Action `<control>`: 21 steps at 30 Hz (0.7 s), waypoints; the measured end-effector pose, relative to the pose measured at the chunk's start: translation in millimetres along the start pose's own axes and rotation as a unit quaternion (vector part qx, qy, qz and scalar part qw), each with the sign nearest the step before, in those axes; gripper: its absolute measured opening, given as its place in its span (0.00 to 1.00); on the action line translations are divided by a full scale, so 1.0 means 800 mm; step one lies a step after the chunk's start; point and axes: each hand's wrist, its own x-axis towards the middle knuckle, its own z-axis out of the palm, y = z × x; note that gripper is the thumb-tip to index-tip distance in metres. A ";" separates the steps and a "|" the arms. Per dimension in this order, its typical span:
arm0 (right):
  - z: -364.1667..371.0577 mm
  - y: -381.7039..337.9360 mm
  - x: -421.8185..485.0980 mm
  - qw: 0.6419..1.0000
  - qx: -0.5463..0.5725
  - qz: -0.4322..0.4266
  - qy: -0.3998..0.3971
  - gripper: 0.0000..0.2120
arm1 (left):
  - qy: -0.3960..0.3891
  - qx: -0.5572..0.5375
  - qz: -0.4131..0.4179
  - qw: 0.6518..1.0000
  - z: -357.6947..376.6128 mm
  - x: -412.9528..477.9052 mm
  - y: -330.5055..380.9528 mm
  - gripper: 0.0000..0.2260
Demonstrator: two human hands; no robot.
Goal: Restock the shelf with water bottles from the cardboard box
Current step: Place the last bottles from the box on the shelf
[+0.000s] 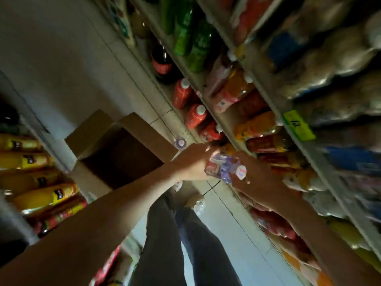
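Bottle of water sits between both my hands, above the floor beside the shelf. My left hand wraps its body; my right hand closes near its cap. Behind them the cardboard box stands open.

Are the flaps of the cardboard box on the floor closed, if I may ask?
No, the box stands open, flaps spread and its dark inside showing.

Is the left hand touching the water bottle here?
Touching. The head view shows the left hand wrapped around the labelled body of the water bottle, with no gap; the right hand holds its cap end.
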 end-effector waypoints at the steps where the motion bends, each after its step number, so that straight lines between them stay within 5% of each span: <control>1: -0.026 -0.013 -0.016 0.998 0.036 -0.006 0.048 0.18 | 0.011 0.003 0.005 1.000 -0.025 -0.001 0.023 0.26; 5: -0.120 -0.066 -0.074 0.954 0.276 0.073 0.087 0.04 | 0.002 -0.029 -0.038 0.999 -0.134 -0.012 0.124 0.26; 7: -0.146 -0.087 -0.097 0.923 0.370 0.092 0.056 0.07 | 0.005 -0.060 -0.068 0.996 -0.183 -0.021 0.171 0.31; 12: -0.203 -0.156 -0.133 0.915 0.398 -0.025 0.064 0.23 | 0.095 0.021 -0.014 0.995 -0.280 -0.041 0.269 0.34; 16: -0.248 -0.197 -0.152 0.903 0.388 -0.063 0.172 0.41 | 0.157 0.094 0.035 0.983 -0.342 -0.054 0.353 0.23; 21: -0.318 -0.226 -0.184 0.870 0.361 -0.112 0.316 0.44 | 0.244 0.161 0.097 0.951 -0.390 -0.061 0.439 0.29</control>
